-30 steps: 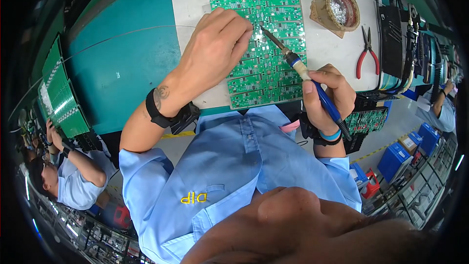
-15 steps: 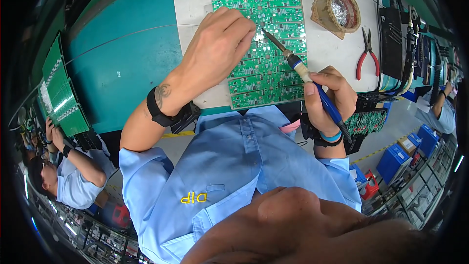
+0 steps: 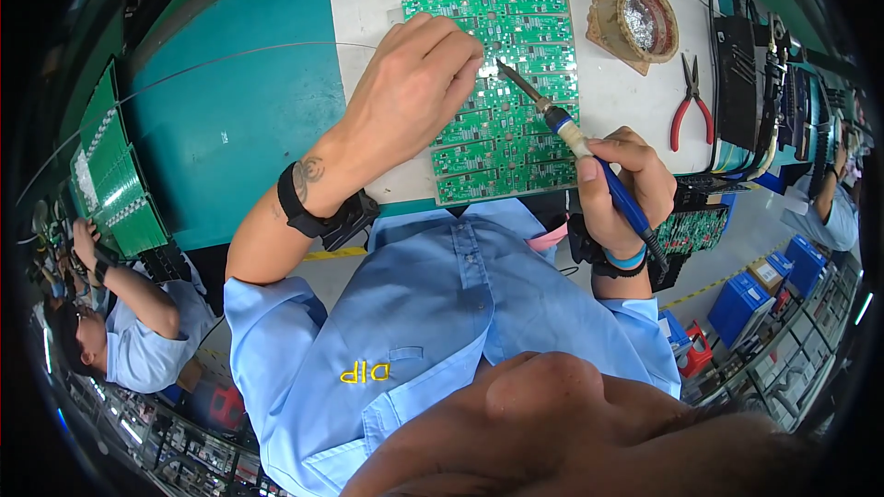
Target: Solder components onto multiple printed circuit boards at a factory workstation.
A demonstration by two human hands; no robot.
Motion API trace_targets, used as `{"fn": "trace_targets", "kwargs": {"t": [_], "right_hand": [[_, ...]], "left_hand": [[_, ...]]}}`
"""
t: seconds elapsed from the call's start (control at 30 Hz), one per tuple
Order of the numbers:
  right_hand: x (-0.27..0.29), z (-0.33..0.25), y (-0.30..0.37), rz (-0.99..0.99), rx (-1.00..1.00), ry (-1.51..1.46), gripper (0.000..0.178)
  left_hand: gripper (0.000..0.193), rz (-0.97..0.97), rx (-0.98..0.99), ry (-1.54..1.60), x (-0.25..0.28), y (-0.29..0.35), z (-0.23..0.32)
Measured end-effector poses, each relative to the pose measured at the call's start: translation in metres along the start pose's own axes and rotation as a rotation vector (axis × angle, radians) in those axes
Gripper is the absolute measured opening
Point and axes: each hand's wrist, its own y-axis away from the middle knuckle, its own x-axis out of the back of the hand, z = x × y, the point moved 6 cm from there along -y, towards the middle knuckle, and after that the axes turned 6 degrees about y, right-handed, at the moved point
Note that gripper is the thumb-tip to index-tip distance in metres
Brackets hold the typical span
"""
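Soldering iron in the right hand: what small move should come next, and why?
Perhaps feed the thin wire toward the tip of the soldering iron: the wire runs to the left hand, close to the tip, which the right hand angles over the green circuit board. Wire-to-tip contact is unclear.

Your soldering iron [image 3: 573, 138] has a smooth plastic handle [image 3: 626, 202] and dull metal tip [image 3: 508, 70]; the circuit boards [image 3: 506, 124] look glossy, your shirt [image 3: 414, 267] matt cloth.

Left head-worn fisheye, facing steeply downward, close above hands [image 3: 414, 81] and bench [image 3: 239, 129]; straight edges bent near rim.
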Motion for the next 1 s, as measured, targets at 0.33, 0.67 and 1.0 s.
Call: {"fn": "trace_targets", "kwargs": {"t": [0.33, 0.67, 1.0], "right_hand": [[0.035, 0.021, 0.026, 0.307, -0.112, -0.044, 0.019], [0.02, 0.014, 0.021, 0.136, -0.065, 0.006, 0.019], [-0.003, 0.01, 0.008, 0.011, -0.093, -0.051, 0.014]], "left_hand": [[0.01, 0.079, 0.008, -0.067, 0.007, 0.003, 0.002], [0.011, 0.071, 0.044, 0.066, 0.001, 0.004, -0.004], [0.01, 0.038, -0.01, 0.007, 0.0, 0.003, -0.002]]}}
